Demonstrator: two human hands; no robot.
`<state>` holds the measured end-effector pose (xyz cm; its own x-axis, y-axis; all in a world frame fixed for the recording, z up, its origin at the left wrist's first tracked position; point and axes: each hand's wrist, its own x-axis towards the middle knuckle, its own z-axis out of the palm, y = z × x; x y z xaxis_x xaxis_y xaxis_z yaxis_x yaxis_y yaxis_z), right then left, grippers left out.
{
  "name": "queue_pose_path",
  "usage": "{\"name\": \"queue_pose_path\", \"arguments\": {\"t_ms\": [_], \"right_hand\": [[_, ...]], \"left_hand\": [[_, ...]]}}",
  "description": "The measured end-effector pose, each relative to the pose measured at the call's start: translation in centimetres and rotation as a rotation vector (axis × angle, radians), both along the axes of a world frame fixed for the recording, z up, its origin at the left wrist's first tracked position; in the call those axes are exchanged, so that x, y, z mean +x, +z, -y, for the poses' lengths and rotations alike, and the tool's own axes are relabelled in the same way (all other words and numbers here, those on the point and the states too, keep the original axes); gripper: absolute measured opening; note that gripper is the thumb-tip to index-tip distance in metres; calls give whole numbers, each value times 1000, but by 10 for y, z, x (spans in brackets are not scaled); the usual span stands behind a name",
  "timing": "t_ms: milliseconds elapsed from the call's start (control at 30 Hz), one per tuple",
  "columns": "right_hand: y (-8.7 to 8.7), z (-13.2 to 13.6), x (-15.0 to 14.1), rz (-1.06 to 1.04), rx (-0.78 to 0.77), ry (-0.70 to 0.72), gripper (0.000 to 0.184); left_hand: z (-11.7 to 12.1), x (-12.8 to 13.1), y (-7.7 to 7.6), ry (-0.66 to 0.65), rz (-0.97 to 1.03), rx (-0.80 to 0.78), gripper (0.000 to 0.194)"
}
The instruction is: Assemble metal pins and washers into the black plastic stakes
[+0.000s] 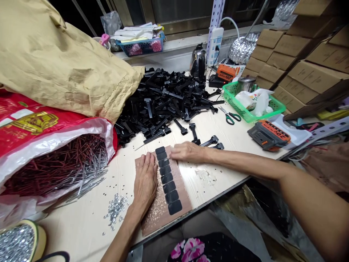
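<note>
A thin brown board (181, 196) lies at the table's front edge. Along it runs a column of several flat black rounded squares (169, 186). My left hand (145, 178) rests flat on the board's left side, fingers stretched out beside the squares. At the upper right of the column, my right hand (188, 151) is closed, its fingertips near the edge of the squares. What it grips, if anything, is hidden. Just beyond it lie a few loose black plastic pieces (194, 134) with wide ends. Small silver nuts (116, 211) are scattered left of my left hand.
A heap of black plastic pieces (169, 98) fills the back. At left are a red sack (68, 109) of metal rods and a tub (40, 240) of small metal parts. Scissors (230, 117), a green basket (227, 96), battery packs (269, 134) and stacked cartons (313, 78) stand right.
</note>
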<state>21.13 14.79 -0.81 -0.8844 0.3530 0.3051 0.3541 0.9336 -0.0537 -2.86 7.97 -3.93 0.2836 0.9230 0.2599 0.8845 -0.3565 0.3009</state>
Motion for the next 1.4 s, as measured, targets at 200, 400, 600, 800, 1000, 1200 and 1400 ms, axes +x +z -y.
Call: {"name": "queue_pose_path", "arguments": {"t_ms": [200,400,600,800,1000,1200,1400], "right_hand": [[6,-5,3,38,-35,-11,26],[4,-6,-2,49,-52,161,26],[0,9,-7,52,-31,138,30],[-4,28,-9,53,34,-67,25],[3,17,-8,-3,-117,-317,20],[10,2,-14,9,-319,-365,25],[7,-5,-17,89,-277,-422,30]], "left_hand": [[0,0,-4,9,33,9,51],[1,1,-4,12,17,13,50],[0,1,-5,7,10,39,50],[2,2,1,-2,2,29,50],[3,4,5,2,-26,33,51],[2,3,5,-2,-64,34,53],[2,3,8,-5,-61,44,52]]}}
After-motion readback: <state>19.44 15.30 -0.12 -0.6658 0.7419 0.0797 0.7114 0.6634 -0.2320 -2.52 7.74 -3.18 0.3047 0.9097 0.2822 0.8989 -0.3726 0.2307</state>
